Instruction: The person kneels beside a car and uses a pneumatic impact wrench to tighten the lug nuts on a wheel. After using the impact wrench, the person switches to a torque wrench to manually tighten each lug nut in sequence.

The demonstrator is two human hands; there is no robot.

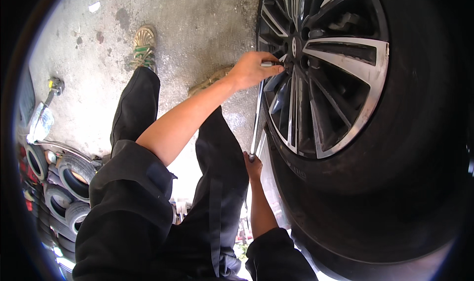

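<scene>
A car wheel with a black and silver alloy rim (373, 66) fills the right side. My left hand (252, 70) is closed around the head of a long wrench (257, 115), its thumb and fingers by the socket end. That end meets the wheel beside its centre cap (295, 46), among the lug nut holes; the exact contact is partly hidden by my fingers. The chrome shaft runs down along the rim's left edge. At its lower end my right hand (254, 168) grips the handle, with most of its fingers out of sight.
The black tire (395, 133) and dark car body border my right arm. Stacked used tires (76, 175) lie at the lower left. A yellow and black tool (56, 86) and a clear plastic item (42, 123) sit on the stained concrete floor (197, 14). My shoe (144, 44) stands there too.
</scene>
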